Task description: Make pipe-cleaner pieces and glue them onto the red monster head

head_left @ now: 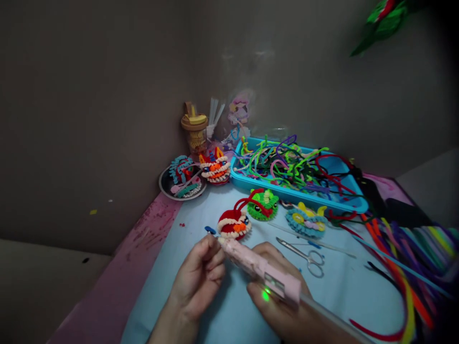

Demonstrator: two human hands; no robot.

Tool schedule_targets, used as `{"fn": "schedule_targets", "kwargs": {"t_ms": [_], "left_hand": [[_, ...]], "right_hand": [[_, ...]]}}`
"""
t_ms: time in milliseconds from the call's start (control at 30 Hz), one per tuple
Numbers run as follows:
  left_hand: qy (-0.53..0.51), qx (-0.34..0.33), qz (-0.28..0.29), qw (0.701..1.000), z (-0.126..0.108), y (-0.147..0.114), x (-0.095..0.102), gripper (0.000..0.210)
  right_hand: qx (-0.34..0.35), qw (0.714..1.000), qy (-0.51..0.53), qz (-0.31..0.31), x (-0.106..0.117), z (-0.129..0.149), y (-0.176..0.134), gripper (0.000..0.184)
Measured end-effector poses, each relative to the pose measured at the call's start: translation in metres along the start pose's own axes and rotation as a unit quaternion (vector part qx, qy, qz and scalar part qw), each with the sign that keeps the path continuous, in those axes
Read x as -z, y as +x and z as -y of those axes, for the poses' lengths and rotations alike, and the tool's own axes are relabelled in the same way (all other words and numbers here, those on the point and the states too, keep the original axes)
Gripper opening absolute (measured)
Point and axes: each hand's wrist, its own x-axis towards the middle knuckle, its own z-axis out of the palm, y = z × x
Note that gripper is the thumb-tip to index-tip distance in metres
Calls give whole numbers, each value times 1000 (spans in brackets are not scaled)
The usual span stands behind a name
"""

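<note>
A pink hot glue gun (247, 260) lies in the grip of my right hand (276, 286), its tip pointing left and a green light glowing on its side. A clear glue stick (330, 313) sticks out of its back end. The fingertips of my left hand (201, 274) are pinched around a small blue pipe cleaner piece (210, 230), close to the glue gun's tip; I cannot tell whether the two touch. Just beyond lies a red and cream pipe cleaner lion head (233, 225). Right of it are a green head (263, 205) and a blue and yellow head (306, 220).
Small scissors (304, 255) lie right of my hands. A blue tray (287, 191) of tangled pipe cleaners stands at the back. Left of it are an orange and cream lion head (215, 167), a metal bowl (165, 188) and a lidded cup (195, 134). Pipe cleaners (412, 253) crowd the right edge.
</note>
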Motion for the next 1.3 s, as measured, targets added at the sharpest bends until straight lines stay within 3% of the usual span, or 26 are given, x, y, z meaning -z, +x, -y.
{"fn": "schedule_targets", "kwargs": {"t_ms": [100,167,233,333,433,567,800,1100,1300], "left_hand": [[104,-25,-17,994,-3,-3,5,37],[251,-73,-54,964,-13,-7,12,34],[424,-150,-111,886,-25,-11,20,30],[591,-232,-175,753,-38,-13,29,26],[713,-255,-119,642,-33,-8,32,16],[793,-248,-80,550,-19,2,28,20],[832,-216,-69,506,-24,19,17,17],[875,-160,-57,454,-25,26,9,16],[854,-186,-98,476,-20,20,17,17]], "right_hand": [[20,1000,-3,5,3,2,1,21],[14,1000,0,4,9,0,-1,28],[-11,1000,5,-4,17,-5,-5,33],[-56,998,25,-32,26,-18,-11,32],[-72,995,46,-45,29,-26,-16,31],[-71,996,50,-15,29,-28,-22,28],[-53,998,39,-12,30,-29,-27,27],[-28,999,26,29,29,-33,-26,51],[-42,998,27,23,30,-29,-25,45]]}}
